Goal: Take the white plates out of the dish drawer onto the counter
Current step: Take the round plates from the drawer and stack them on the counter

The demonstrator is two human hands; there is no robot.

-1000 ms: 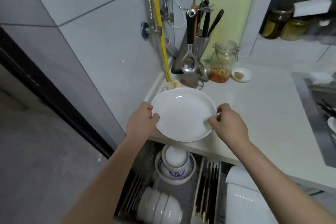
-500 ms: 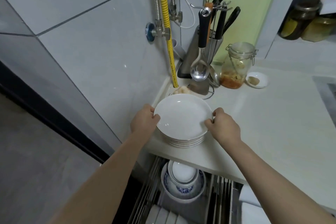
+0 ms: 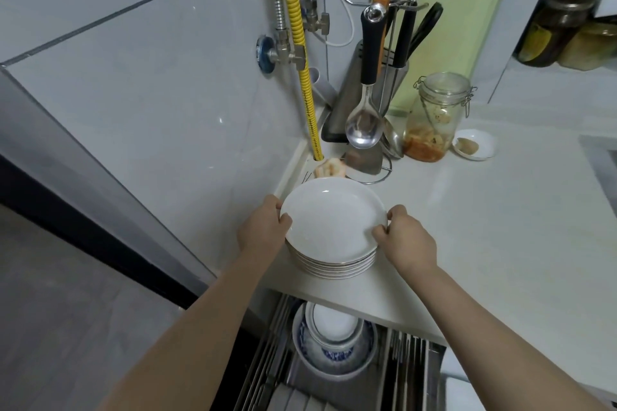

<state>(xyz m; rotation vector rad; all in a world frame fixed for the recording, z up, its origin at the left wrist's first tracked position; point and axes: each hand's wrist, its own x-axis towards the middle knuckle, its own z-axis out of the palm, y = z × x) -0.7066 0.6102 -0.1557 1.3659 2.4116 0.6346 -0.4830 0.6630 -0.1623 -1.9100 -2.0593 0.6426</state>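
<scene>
A stack of several white plates sits on the white counter near its front left corner. My left hand grips the stack's left rim and my right hand grips its right rim, thumbs over the top plate. Below the counter edge the dish drawer stands pulled out, with nested blue-and-white bowls in its wire rack. The lower part of the drawer is cut off by the frame.
Behind the stack lie a utensil stand with a ladle, a knife block, a glass jar, a small saucer and a green cutting board. A yellow hose runs down the tiled wall at left. The sink edge shows at far right.
The stack of plates moved from above the drawer onto the counter and now rests there. Both hands still hold its rims. The camera tilted up toward the counter.
</scene>
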